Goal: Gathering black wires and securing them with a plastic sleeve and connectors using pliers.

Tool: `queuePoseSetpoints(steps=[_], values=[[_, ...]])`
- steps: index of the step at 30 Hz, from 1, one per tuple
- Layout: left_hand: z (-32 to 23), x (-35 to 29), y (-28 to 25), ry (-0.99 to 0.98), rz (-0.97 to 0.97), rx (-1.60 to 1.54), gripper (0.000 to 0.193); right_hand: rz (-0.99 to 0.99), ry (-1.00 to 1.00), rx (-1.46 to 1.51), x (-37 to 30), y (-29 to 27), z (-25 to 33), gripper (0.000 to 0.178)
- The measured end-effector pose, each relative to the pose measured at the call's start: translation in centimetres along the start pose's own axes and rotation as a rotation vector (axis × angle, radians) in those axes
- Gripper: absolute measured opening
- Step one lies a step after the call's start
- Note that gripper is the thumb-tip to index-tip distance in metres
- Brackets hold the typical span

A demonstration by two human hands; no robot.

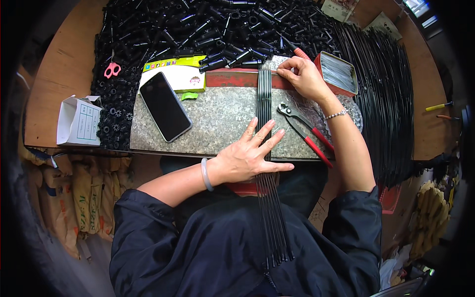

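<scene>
A row of thin black rods [265,101] runs side by side from the stone-patterned board [213,128] down over my lap. My left hand [247,157] lies across them with its fingers spread, pressing from above. Just right of the rods' far ends is my right hand [308,79], thumb and forefinger pinched together. Whatever is between those fingertips is too small to make out. Beneath the right wrist, pincers [308,132] with red handles rest on the board, their jaws toward the rods.
A black phone [166,106] leans against a white and green box [173,76]. Black tubular parts [198,29] are heaped behind. A tin of thin pins [339,74] stands at right, beside long black rods [386,99]. Pink scissors [112,70] and a white carton [79,121] are left.
</scene>
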State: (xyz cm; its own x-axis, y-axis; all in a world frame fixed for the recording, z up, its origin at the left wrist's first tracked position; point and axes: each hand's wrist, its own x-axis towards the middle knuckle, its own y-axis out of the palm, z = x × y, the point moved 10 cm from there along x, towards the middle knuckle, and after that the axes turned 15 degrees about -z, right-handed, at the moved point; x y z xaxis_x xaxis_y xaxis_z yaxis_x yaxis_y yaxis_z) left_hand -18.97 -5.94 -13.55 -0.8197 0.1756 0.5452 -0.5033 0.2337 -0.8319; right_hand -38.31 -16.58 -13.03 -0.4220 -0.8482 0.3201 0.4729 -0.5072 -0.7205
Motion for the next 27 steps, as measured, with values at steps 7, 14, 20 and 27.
queuePoseSetpoints(steps=[7,14,20,27], values=[[0.1,0.1,-0.1,-0.024,-0.016,-0.03,0.061,-0.062,-0.068,0.08,0.0,0.4,0.7,0.011],[0.1,-0.1,0.0,-0.025,-0.001,-0.053,0.063,-0.002,-0.062,0.105,0.4,0.9,0.5,0.01],[0.3,-0.1,0.1,-0.035,0.01,-0.073,0.065,0.11,-0.037,0.07,0.5,1.4,1.1,0.012],[0.4,0.0,0.1,-0.043,0.01,-0.081,0.067,0.151,-0.085,0.081,0.6,1.4,1.5,0.005]])
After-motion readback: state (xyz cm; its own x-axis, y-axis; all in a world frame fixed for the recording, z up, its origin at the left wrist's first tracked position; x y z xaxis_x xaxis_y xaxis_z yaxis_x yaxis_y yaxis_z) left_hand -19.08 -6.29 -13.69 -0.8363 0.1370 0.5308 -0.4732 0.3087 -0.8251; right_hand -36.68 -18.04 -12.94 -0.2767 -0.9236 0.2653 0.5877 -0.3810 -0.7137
